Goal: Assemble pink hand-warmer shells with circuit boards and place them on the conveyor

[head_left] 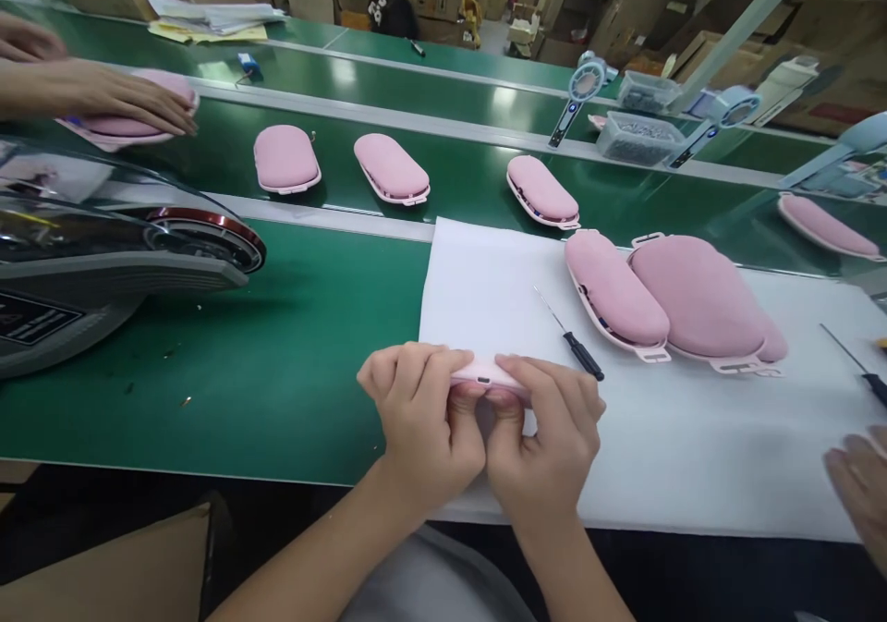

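Both of my hands grip a small pink plastic case [487, 380], held edge-on over the white sheet [478, 280]. A small dark slot, like a charging port, shows in its near edge. My left hand [426, 409] pinches its left end between thumb and fingers. On the right end, my right hand [551, 423] does likewise, and the two thumbs nearly meet beneath. Just past my right hand lies a screwdriver [583, 356] with a black handle. Beyond it, a pink padded oval case [616, 289] leans against a wider pink padded piece [699, 294].
Several pink padded cases, such as this one [392, 167], lie along the green conveyor belt [464, 160]. A co-worker's hand [131, 100] touches one at far left; another person's hand [863, 483] is at right. A dark grey machine [103, 271] stands left. Handheld fans [588, 79] stand behind.
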Demonstrator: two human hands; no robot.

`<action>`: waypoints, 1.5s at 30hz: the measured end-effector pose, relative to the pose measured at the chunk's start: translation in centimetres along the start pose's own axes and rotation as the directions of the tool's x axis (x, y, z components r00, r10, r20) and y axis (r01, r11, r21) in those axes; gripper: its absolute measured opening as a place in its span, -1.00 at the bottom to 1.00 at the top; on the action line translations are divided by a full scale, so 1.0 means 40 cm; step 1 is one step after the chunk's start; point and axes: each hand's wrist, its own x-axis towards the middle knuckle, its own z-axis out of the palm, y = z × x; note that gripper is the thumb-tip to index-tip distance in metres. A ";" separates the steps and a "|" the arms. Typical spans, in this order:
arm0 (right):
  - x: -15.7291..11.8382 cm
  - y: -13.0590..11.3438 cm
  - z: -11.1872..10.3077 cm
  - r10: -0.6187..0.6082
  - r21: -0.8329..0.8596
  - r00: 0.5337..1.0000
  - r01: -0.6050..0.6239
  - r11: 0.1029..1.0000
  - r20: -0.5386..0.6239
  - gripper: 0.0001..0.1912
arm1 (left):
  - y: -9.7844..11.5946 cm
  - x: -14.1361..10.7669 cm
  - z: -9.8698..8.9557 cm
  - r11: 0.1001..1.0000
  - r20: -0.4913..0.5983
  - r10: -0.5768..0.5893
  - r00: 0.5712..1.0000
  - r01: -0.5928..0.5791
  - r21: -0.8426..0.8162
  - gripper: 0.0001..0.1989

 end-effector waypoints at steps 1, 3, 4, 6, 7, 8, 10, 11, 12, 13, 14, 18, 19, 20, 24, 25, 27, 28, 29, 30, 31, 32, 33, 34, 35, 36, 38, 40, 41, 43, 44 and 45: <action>0.004 0.003 -0.003 0.003 0.005 1.000 -0.003 1.000 0.023 -0.82 | 0.001 0.002 -0.002 1.000 0.007 -0.013 1.000 0.013 -0.006 -0.87; 0.009 0.013 -0.018 -0.015 0.027 0.995 0.013 1.000 0.097 -0.83 | 0.000 0.001 -0.013 1.000 0.045 -0.015 0.999 0.016 -0.017 -0.87; 0.010 0.019 -0.027 -0.036 0.042 0.989 0.031 0.999 0.143 -0.84 | -0.001 -0.002 -0.021 1.000 0.073 -0.006 0.997 0.008 -0.018 -0.87; 0.011 0.032 -0.046 -0.087 0.074 0.970 0.072 0.995 0.227 -0.84 | -0.005 -0.009 -0.037 1.000 0.134 0.025 0.991 -0.023 -0.015 -0.83; 0.011 0.038 -0.053 -0.107 0.088 0.961 0.087 0.992 0.254 -0.82 | -0.007 -0.013 -0.045 0.999 0.161 0.045 0.986 -0.043 -0.012 -0.79; 0.012 0.042 -0.059 -0.120 0.100 0.954 0.095 0.990 0.274 -0.80 | -0.009 -0.016 -0.051 0.998 0.177 0.063 0.982 -0.063 -0.007 -0.76; 0.017 0.048 -0.065 -0.126 0.115 0.947 0.096 0.989 0.296 -0.76 | -0.011 -0.021 -0.057 0.997 0.185 0.074 0.980 -0.077 0.010 -0.72; 0.020 0.049 -0.065 -0.124 0.118 0.946 0.093 0.989 0.298 -0.74 | -0.010 -0.022 -0.058 0.997 0.178 0.065 0.982 -0.071 0.025 -0.71; 0.024 0.050 -0.065 -0.122 0.121 0.947 0.090 0.989 0.297 -0.73 | -0.008 -0.022 -0.058 0.997 0.168 0.049 0.985 -0.057 0.043 -0.71; 0.028 0.050 -0.064 -0.122 0.125 0.947 0.088 0.988 0.297 -0.72 | -0.005 -0.022 -0.057 0.997 0.154 0.028 0.988 -0.038 0.061 -0.71; 0.032 0.051 -0.062 -0.124 0.130 0.946 0.089 0.988 0.299 -0.72 | -0.002 -0.021 -0.055 0.997 0.141 0.010 0.990 -0.021 0.078 -0.72; 0.038 0.051 -0.051 -0.137 0.149 0.940 0.094 0.984 0.312 -0.75 | 0.011 -0.017 -0.040 0.993 0.111 -0.010 0.994 -0.003 0.118 -0.78; 0.037 0.048 -0.046 -0.127 0.146 0.947 0.087 0.986 0.296 -0.78 | 0.012 -0.016 -0.034 0.993 0.100 -0.013 0.995 0.001 0.122 -0.81; 0.036 0.044 -0.040 -0.110 0.138 0.956 0.075 0.988 0.271 -0.80 | 0.013 -0.014 -0.028 0.992 0.082 -0.018 0.996 0.008 0.125 -0.83; 0.035 0.019 -0.014 -0.017 0.103 0.987 0.001 0.995 0.159 -0.78 | 0.014 -0.004 -0.006 0.989 -0.004 -0.064 0.998 0.064 0.133 -0.84; 0.037 0.014 -0.010 -0.003 0.101 0.989 -0.013 0.995 0.150 -0.77 | 0.015 -0.001 -0.003 0.988 -0.014 -0.076 0.997 0.077 0.131 -0.84; 0.045 0.010 -0.008 0.009 0.097 0.987 -0.025 0.995 0.159 -0.76 | 0.016 0.003 0.000 0.988 -0.022 -0.097 0.995 0.099 0.122 -0.84; 0.050 0.012 -0.010 0.002 0.098 0.983 -0.020 0.995 0.183 -0.77 | 0.016 0.004 0.000 0.987 -0.017 -0.106 0.994 0.107 0.120 -0.84; 0.054 0.016 -0.014 -0.012 0.103 0.977 -0.011 0.995 0.214 -0.77 | 0.016 0.004 0.000 0.987 -0.010 -0.108 0.994 0.108 0.121 -0.84; 0.058 0.022 -0.019 -0.030 0.112 0.968 0.002 0.994 0.249 -0.78 | 0.015 0.003 0.000 0.987 -0.005 -0.101 0.995 0.101 0.125 -0.84; 0.061 0.028 -0.023 -0.054 0.125 0.958 0.019 0.992 0.283 -0.79 | 0.014 0.002 -0.001 0.988 0.003 -0.088 0.996 0.086 0.129 -0.84; 0.064 0.035 -0.028 -0.078 0.139 0.946 0.036 0.990 0.314 -0.80 | 0.012 0.000 -0.002 0.989 0.014 -0.073 0.997 0.070 0.132 -0.84; 0.066 0.041 -0.033 -0.102 0.152 0.937 0.053 0.987 0.335 -0.80 | 0.010 -0.001 -0.004 0.990 0.025 -0.054 0.998 0.051 0.134 -0.84; 0.067 0.047 -0.038 -0.122 0.162 0.928 0.068 0.985 0.351 -0.80 | 0.008 -0.001 -0.008 0.991 0.036 -0.036 0.999 0.031 0.131 -0.83; 0.069 0.053 -0.043 -0.137 0.169 0.920 0.079 0.982 0.367 -0.79 | 0.006 -0.001 -0.014 0.992 0.053 -0.024 0.998 0.017 0.125 -0.82; 0.072 0.058 -0.049 -0.151 0.176 0.911 0.088 0.981 0.385 -0.78 | 0.004 0.000 -0.021 0.993 0.079 -0.021 0.997 0.012 0.117 -0.80; 0.078 0.066 -0.062 -0.159 0.179 0.891 0.089 0.980 0.425 -0.73 | 0.001 0.005 -0.040 0.995 0.139 -0.025 0.990 0.011 0.096 -0.76; 0.086 0.073 -0.074 -0.145 0.169 0.872 0.073 0.983 0.467 -0.67 | -0.004 0.013 -0.059 0.997 0.193 -0.027 0.981 0.013 0.075 -0.73; 0.090 0.075 -0.077 -0.136 0.165 0.866 0.063 0.984 0.482 -0.65 | -0.006 0.016 -0.066 0.998 0.208 -0.026 0.978 0.012 0.067 -0.73; 0.092 0.074 -0.076 -0.129 0.167 0.858 0.051 0.985 0.497 -0.68 | -0.008 0.022 -0.071 0.998 0.213 -0.019 0.977 0.005 0.064 -0.77; 0.091 0.072 -0.070 -0.133 0.172 0.865 0.055 0.984 0.484 -0.72 | -0.008 0.024 -0.067 0.997 0.199 -0.016 0.980 0.001 0.071 -0.81; 0.087 0.067 -0.062 -0.137 0.175 0.883 0.063 0.982 0.449 -0.76 | -0.007 0.026 -0.061 0.997 0.172 -0.014 0.985 0.000 0.082 -0.85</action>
